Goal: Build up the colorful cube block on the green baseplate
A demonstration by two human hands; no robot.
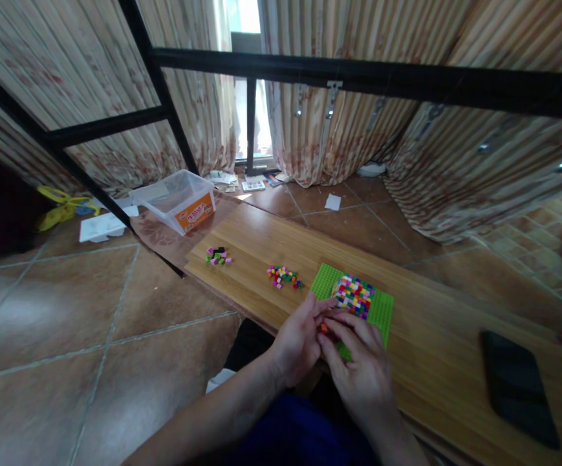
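Note:
Both my hands meet over the near edge of a green studded baseplate [384, 310]. Between the thumb and fingers of my right hand [363, 362] is a small orange-red toy brick [323, 328]. My left hand [297, 340] is curled beside it, its index finger pointing toward the plate; its palm and other fingertips are partly hidden by the right hand. Just beyond the fingers, a raised block of many-coloured bricks [356, 294] is built on the baseplate. A loose pile of mixed bricks [283, 275] lies on the table left of the plate.
Farther left on the wooden table [246, 239] is a smaller pile of pink, green and black bricks [218, 256]. A clear plastic box [178, 197] with an orange label stands past the table's left end. A black phone-like slab [520, 388] lies at the right.

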